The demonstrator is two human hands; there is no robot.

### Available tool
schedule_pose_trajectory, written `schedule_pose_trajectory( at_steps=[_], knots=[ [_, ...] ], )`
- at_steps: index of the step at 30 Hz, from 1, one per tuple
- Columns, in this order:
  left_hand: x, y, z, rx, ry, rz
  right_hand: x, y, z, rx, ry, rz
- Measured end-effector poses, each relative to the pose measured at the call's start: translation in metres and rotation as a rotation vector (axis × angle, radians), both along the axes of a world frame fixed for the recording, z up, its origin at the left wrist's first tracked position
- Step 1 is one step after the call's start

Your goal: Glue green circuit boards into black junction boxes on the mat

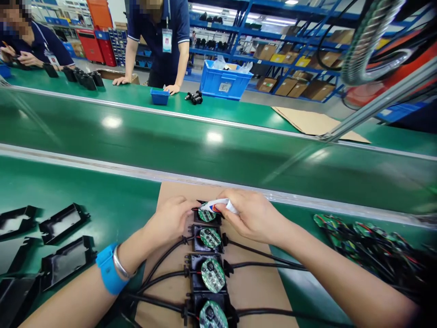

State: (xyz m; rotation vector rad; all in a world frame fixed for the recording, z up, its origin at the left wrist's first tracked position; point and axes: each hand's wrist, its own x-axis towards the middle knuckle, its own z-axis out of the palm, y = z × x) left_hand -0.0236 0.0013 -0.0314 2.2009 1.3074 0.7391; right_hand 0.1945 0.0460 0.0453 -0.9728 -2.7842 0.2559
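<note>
My right hand (252,216) is closed around a white squeeze tube (218,205) with red and blue print. The tube's nozzle points down and left, at a round green circuit board (207,213) in the farthest black housing (218,221). At that housing's left side, the fingers of my left hand (173,218) are pressed together; what they pinch is hidden. Nearer to me, more housings stand in a row, with round circuit boards (210,238) (213,275) (213,315) in or on them. Black cables (262,265) run out of both sides of these housings.
The row lies on a cardboard sheet (259,291). Loose black housings (64,223) lie at left, and a pile of wired circuit boards (372,237) at right. Beyond the green belt (164,146), two people work near a small blue tray (160,96) and a blue crate (223,82).
</note>
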Motion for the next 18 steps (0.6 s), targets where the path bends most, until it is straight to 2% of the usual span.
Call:
schedule_pose_trajectory(
  at_steps=[7, 18],
  knots=[
    [0.0007, -0.0004, 0.0039, 0.004, 0.011, -0.001, -0.0011, 0.0002, -0.0009, 0.058, -0.008, 0.042],
    [0.0007, -0.0011, 0.0062, -0.025, 0.024, 0.007, 0.0075, -0.0061, 0.004, 0.023, -0.027, 0.057]
  ],
)
